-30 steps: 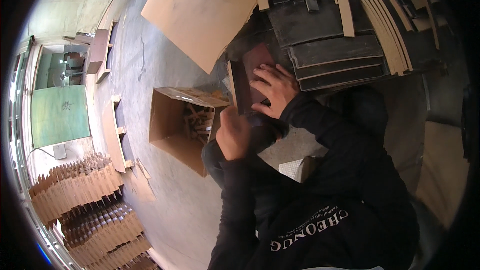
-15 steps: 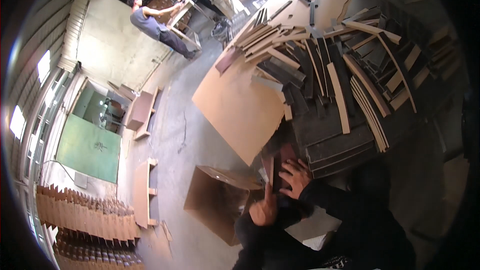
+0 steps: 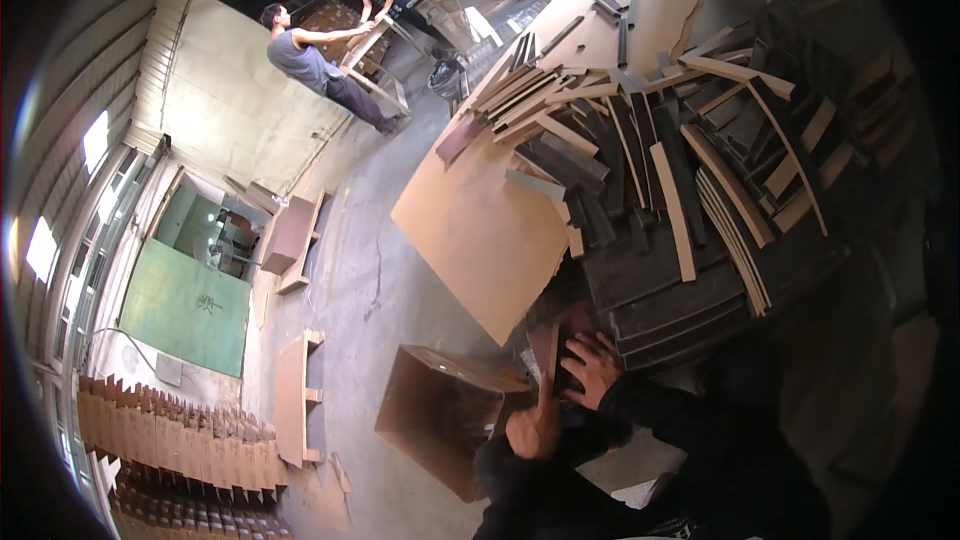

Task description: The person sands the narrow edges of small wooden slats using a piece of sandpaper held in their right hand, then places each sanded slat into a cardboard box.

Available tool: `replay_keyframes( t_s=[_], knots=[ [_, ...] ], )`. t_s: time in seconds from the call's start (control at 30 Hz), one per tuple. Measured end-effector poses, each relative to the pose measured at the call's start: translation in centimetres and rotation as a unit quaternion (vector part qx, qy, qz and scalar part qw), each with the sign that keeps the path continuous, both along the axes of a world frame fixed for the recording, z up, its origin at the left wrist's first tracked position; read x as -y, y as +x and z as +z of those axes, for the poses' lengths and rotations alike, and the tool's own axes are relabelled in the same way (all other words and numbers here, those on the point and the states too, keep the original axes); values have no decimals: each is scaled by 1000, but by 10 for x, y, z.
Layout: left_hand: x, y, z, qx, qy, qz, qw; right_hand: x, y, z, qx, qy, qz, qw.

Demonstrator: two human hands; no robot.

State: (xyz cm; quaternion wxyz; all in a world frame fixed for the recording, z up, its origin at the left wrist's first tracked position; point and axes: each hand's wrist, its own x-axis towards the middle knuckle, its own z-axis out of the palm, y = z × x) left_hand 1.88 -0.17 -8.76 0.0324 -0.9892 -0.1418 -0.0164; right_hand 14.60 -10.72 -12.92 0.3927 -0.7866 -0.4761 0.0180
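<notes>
Head view: one moment at a heap of cut board pieces beside an open box on a workshop floor.
Item in hand: thin dark board piece (image 3: 548,348), flat and narrow, standing roughly upright at the near edge of the stack, between the two hands.
Left hand (image 3: 532,430): closed in a fist low on the piece; grip narrow, apparently clamped on its lower end, though the contact itself is shadowed.
Right hand (image 3: 592,368): fingers spread flat against the piece's face and the dark boards behind it; pressing rather than pinching, as far as I can tell.
Handling, judged: stiff, light for its size, dry and not slippery; edges likely sharp or splintery. Best taken by the long edges near the middle, or one hand at each end; thin stock may snap if levered.
Stack of boards (image 3: 690,280): dark flat panels in layers, directly behind the hands.
Loose strips (image 3: 672,210): many tan and dark strips strewn crosswise over the stack, some curved.
Large tan sheet (image 3: 480,230): lies under the strips, its corner jutting toward the box.
Container: open cardboard box (image 3: 440,430) on the floor, just left of the left hand; flaps up; interior dark, contents cannot be told.
Floor (image 3: 370,270): grey concrete, cracked.
Farther out: slotted wooden racks (image 3: 180,435) at the lower left; low wooden frames (image 3: 295,395) beside them; green mat (image 3: 185,305).
Other people: two persons (image 3: 320,65) handle a long frame at the far end, well apart.
</notes>
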Motion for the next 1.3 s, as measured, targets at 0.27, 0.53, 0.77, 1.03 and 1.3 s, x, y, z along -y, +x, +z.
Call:
replay_keyframes(
  t_s=[0.27, 0.53, 0.77, 1.03, 1.3],
  knots=[
    [-30, 44, -4, 57, 14, -61, 996, -4, 3, -4, 5, -29, 10, 1000],
    [-32, 51, -1, 80, 55, -40, 994, -4, 0, 7, -1, -75, 27, 997],
    [-18, 3, 6, 25, 20, -48, 998, -2, 0, 4, -11, 1, 7, 1000],
    [-37, 74, -10, 68, 54, -58, 995, -5, 4, -2, -12, -2, 20, 1000],
    [-4, 51, 15, 60, 44, -2, 997, -3, 3, 2, -5, -48, 10, 999]
  ],
)
